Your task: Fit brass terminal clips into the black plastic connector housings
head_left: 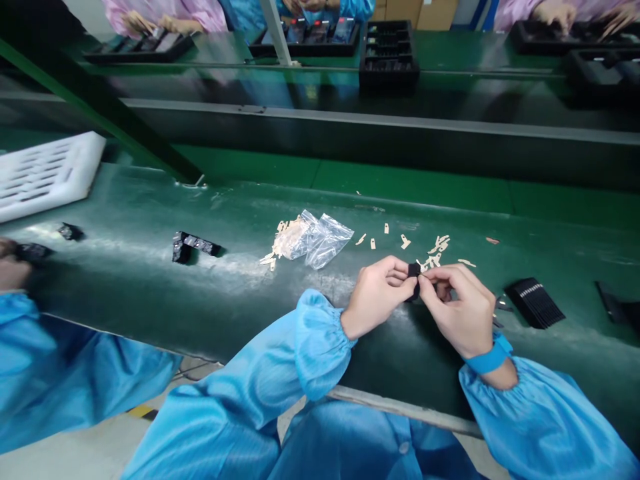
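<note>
My left hand (379, 293) and my right hand (459, 307) meet over the green belt (150, 293), both pinching one small black part (413, 270) between their fingertips. Just beyond my fingers lie several small beige pieces (436, 247) scattered on the belt. A clear plastic bag (320, 239) with more beige pieces spilling from it lies to the left of my hands. My sleeves are blue, and a blue band sits on my right wrist.
A black component (193, 245) lies on the belt at left, a smaller one (70, 231) further left. A black ribbed block (535, 302) sits right of my hands. A white tray (43, 175) rests far left. A co-worker's blue sleeve (60, 373) is at left. Other people work at black trays (389, 53) across the line.
</note>
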{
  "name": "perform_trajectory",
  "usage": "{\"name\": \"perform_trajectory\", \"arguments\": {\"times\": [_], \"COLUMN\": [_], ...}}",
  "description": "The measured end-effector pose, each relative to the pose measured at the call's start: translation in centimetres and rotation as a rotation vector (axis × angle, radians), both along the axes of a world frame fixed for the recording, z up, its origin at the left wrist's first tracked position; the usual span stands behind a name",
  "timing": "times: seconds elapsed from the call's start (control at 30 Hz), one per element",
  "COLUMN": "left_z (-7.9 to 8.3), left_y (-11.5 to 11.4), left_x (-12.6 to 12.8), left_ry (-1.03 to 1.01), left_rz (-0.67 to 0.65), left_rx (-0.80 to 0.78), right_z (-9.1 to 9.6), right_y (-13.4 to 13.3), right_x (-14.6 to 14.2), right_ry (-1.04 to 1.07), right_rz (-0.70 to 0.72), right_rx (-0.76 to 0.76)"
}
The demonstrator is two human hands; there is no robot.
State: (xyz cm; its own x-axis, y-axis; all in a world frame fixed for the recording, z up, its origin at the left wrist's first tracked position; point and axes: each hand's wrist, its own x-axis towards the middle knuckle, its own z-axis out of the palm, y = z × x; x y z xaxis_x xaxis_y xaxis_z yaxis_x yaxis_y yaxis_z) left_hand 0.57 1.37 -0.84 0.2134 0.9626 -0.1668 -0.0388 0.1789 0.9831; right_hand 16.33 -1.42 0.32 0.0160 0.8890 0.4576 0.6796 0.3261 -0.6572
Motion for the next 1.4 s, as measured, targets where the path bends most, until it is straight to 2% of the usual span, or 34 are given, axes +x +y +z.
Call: {"name": "perform_trajectory", "arguments": {"times": [0.1, 0.27, 0.53, 0.93, 1.07, 1.3, 1.4], "left_z": [0.0, 0.4, 0.7, 0.9, 1.1, 0.9, 0.7], "left_y": [-0.2, -0.5, -0.8, -0.6, -0.6, -1.0, -1.0], "left_x": [0.2, 0.6, 0.4, 0.4, 0.3, 0.3, 0.0], "left_ry": [0.018, -0.001, 0.053, 0.023, 0.018, 0.1, 0.162], "left_rz": [0.0, 0.0, -0.006, -0.005, -0.008, 0.003, 0.009], "left_rx": [0.02, -0.031, 0.072, 0.053, 0.049, 0.142, 0.252], "right_z": [0.0, -0.2, -0.1, 0.2, -0.1, -0.5, -0.3], "right_y": [0.0, -0.1, -0.1, -0.1, -0.2, -0.3, -0.2], "right_x": [-0.4, -1.0, -0.7, -0.8, -0.7, -0.5, -0.4], "right_ry": [0.021, 0.068, 0.093, 0.126, 0.159, 0.213, 0.21], "right_rz": [-0.059, -0.134, -0.091, -0.076, -0.081, -0.094, -0.081], "right_rx": [-0.004, 0.014, 0.004, 0.04, 0.01, -0.082, -0.13]}}
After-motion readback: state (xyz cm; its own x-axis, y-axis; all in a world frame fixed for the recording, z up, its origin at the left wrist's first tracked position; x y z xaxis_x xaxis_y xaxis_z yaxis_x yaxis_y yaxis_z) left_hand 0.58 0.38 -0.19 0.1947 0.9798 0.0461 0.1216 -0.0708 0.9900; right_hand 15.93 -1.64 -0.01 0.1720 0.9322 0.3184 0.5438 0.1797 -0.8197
